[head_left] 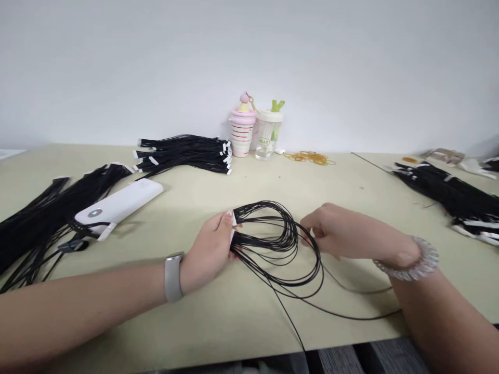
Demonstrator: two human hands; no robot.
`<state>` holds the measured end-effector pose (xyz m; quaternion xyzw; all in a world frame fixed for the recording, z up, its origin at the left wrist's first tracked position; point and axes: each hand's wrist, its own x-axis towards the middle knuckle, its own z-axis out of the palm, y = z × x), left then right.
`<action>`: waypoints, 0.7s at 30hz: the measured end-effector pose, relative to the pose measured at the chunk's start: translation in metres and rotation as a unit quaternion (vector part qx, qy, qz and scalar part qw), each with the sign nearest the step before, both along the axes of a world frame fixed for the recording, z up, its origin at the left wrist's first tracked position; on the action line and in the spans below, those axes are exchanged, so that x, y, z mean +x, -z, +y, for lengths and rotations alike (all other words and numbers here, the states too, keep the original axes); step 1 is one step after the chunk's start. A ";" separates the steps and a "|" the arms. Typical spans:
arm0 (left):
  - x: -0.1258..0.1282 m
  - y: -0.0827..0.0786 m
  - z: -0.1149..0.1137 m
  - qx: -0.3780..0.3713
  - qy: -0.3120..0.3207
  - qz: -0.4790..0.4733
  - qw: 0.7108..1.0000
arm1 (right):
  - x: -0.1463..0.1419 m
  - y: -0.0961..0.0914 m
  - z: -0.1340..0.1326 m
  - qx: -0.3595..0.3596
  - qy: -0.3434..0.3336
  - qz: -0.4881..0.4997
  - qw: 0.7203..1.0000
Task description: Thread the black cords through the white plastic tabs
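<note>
A looped bundle of thin black cables [286, 234] lies in the middle of the table, its white-tagged ends gathered at the left. My left hand [212, 244] is closed on those ends, thumb on top. At the right side of the loops is my right hand [325, 228], fingers curled, touching or just beside the outer strands; its fingertips are partly hidden, so what they pinch does not show. Loose strands trail from the bundle toward the table's front edge and under my right forearm.
Black cable bundles lie at the left [86, 192], back [183, 153] and right [448, 192]. A white power bank [120, 202] sits left. Behind stand a pink cup [242, 132] and a clear cup [267, 137], beside yellow rubber bands [310, 157].
</note>
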<state>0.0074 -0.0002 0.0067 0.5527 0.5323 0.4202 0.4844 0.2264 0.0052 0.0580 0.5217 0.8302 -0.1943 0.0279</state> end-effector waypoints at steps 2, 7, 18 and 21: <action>0.001 0.000 0.000 -0.008 -0.004 -0.002 1.000 | 0.006 -0.004 0.003 0.057 0.067 -0.014 0.996; 0.002 0.001 0.000 -0.014 -0.006 -0.004 1.000 | 0.008 -0.004 0.011 0.275 0.199 0.112 0.934; 0.000 0.002 0.000 0.009 0.022 0.035 0.999 | 0.006 -0.009 0.011 0.312 0.176 0.659 0.662; -0.001 0.002 0.000 0.018 0.028 0.046 0.998 | -0.013 0.002 0.003 0.233 0.135 0.533 0.802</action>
